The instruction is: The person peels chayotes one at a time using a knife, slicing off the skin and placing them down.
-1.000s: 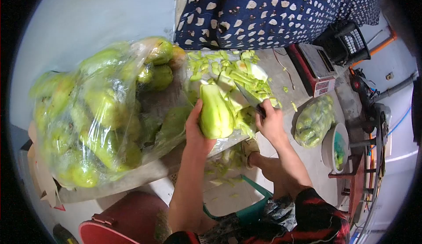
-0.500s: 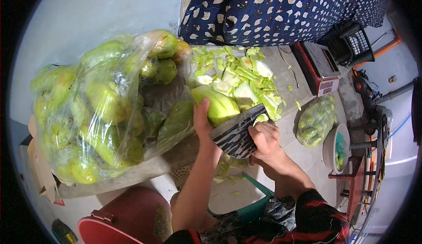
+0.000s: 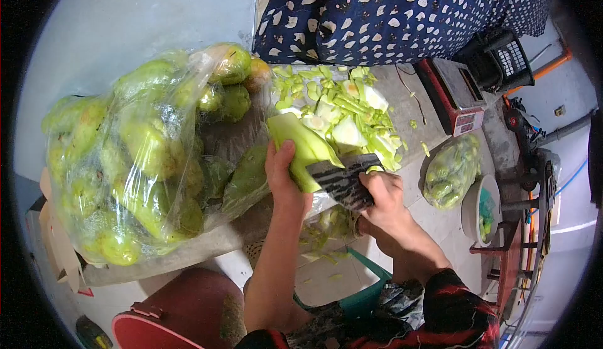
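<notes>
Left hand (image 3: 287,176) wrapped round a pared green fruit (image 3: 300,145); right hand (image 3: 386,199) closed on a knife (image 3: 352,185), its blade (image 3: 330,174) at the fruit's near end.

Paring or slicing appears to be the step in hand; the next stroke would call for a firm hold, left hand clear of the blade. Fruit and knife are above the table's (image 3: 402,107) front edge, near cut pieces (image 3: 348,132). Bagged fruit (image 3: 151,141) stands at left, a red scale (image 3: 460,91) at right, a red bin (image 3: 185,308) on the floor (image 3: 440,229).
</notes>
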{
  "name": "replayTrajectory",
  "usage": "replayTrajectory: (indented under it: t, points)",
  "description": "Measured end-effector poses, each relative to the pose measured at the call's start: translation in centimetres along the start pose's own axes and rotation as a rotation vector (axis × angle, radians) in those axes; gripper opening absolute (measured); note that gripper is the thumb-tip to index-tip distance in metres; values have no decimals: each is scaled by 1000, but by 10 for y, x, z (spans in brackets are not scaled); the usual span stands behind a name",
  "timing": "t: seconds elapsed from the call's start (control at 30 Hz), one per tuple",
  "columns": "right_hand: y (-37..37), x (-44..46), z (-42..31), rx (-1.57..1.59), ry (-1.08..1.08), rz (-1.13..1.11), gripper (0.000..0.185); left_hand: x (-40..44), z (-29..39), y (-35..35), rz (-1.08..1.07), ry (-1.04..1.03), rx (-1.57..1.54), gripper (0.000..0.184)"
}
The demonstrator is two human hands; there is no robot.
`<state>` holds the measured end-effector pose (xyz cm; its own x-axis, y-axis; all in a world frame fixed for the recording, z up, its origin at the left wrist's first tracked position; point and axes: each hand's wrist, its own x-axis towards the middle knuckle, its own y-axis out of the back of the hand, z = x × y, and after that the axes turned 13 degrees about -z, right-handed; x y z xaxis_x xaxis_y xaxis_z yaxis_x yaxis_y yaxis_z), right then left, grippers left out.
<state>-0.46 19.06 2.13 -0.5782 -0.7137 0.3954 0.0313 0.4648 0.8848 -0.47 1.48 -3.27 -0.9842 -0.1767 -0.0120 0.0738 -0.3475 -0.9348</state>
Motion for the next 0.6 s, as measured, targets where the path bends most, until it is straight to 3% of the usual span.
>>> replayTrajectory:
  t: [0.1,0.2,0.37,0.43,0.5,0.6]
  points:
    - [-1,-3,1,10,-6,-10,36,-2,2,1,-30,15,58,47]
    - [-15,-7,18,17,-215,-24,27,-3,7,-4,-39,34,45,49]
    - [4,-3,3,69,-72,-6,28,-4,9,-6,-120,66,82,54]
    - [10,2,-5,132,17,30,37,-4,13,-9,-192,149,137,58]
    - [9,0,-1,115,-10,16,27,-8,16,-12,-184,175,68,62]
    - [-6,-6,21,-18,-263,-112,29,-8,20,-15,-170,159,120,66]
